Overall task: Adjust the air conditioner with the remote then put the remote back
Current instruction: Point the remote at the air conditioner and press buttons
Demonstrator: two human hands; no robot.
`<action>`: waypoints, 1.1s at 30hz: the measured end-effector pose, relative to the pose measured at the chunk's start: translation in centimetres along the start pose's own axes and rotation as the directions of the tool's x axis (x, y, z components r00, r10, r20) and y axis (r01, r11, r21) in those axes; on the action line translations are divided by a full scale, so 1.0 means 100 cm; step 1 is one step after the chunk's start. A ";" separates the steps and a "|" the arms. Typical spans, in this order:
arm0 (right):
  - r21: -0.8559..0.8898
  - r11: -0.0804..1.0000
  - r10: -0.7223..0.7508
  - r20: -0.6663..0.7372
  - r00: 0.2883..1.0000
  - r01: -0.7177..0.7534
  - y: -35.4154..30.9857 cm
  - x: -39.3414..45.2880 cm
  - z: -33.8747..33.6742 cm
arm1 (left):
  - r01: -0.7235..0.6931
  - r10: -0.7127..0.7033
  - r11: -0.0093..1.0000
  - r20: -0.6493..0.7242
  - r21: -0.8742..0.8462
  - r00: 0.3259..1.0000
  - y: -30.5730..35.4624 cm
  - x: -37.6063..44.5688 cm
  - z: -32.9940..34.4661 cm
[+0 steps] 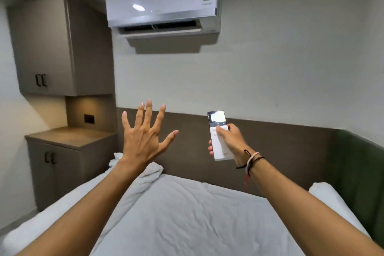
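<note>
A white air conditioner [164,4] hangs high on the far wall, its bottom louvre open. My right hand [232,141] holds a slim white remote [220,145] upright, lit screen at the top, pointed toward the unit; my thumb rests on the buttons just below the screen. My left hand [143,137] is raised at about the same height to the left, palm away from me, fingers spread wide, holding nothing.
A bed with a white sheet [187,214] fills the foreground, with a crumpled blanket [145,172] at its far left and a pillow [324,193] at the right. A brown cabinet with a countertop [70,137] and an upper cupboard [47,48] stand at left.
</note>
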State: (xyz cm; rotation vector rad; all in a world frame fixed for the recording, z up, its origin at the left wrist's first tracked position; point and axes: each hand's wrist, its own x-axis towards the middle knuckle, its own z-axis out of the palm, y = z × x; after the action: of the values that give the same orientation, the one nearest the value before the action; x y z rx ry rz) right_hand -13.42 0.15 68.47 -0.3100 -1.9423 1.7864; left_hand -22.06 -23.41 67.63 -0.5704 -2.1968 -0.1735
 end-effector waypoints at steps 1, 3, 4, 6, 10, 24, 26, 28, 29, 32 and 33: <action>0.006 1.000 -0.008 0.005 1.000 0.008 -0.011 0.001 0.009 | 0.006 -0.005 1.000 -0.011 0.015 1.000 -0.007 0.004 -0.008; 0.030 0.999 -0.014 0.004 1.000 0.014 -0.025 0.002 0.023 | 0.010 -0.010 0.999 -0.024 0.036 1.000 -0.017 0.010 -0.020; 0.045 0.999 -0.015 -0.002 1.000 0.015 -0.032 0.002 0.030 | 0.013 -0.011 0.999 -0.030 0.042 0.999 -0.023 0.013 -0.025; 0.066 0.998 -0.023 -0.017 1.000 0.024 -0.040 0.003 0.041 | 0.020 -0.018 0.999 -0.043 0.047 0.999 -0.031 0.017 -0.031; 0.078 0.996 -0.043 -0.026 0.999 0.045 -0.048 0.005 0.060 | 0.031 -0.027 0.998 -0.065 0.063 0.998 -0.042 0.023 -0.042; 0.073 0.995 -0.075 0.030 0.997 0.072 -0.067 -0.001 0.076 | 0.037 -0.033 0.997 -0.072 0.062 0.997 -0.053 0.027 -0.045; 0.059 0.995 -0.080 0.029 0.996 0.078 -0.068 -0.001 0.076 | 0.039 -0.035 0.998 -0.076 0.058 0.997 -0.053 0.029 -0.045; 0.054 0.995 -0.084 0.024 0.996 0.083 -0.069 -0.002 0.074 | 0.038 -0.034 0.998 -0.080 0.054 0.996 -0.052 0.030 -0.045; 0.058 0.995 -0.085 0.021 0.996 0.084 -0.070 -0.002 0.073 | 0.037 -0.032 0.998 -0.081 0.054 0.996 -0.051 0.031 -0.045; 0.061 0.994 -0.091 0.008 0.996 0.090 -0.071 -0.003 0.072 | 0.035 -0.030 0.998 -0.085 0.054 0.996 -0.049 0.031 -0.045; 0.061 0.994 -0.093 0.001 0.996 0.093 -0.072 -0.004 0.071 | 0.034 -0.029 0.998 -0.085 0.054 0.996 -0.048 0.031 -0.045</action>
State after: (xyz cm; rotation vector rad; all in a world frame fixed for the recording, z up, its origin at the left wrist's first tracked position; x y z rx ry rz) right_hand -15.47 -7.11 75.19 -0.1925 -1.8697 1.7829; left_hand -22.81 -28.01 73.21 -0.4888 -2.1227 -0.1501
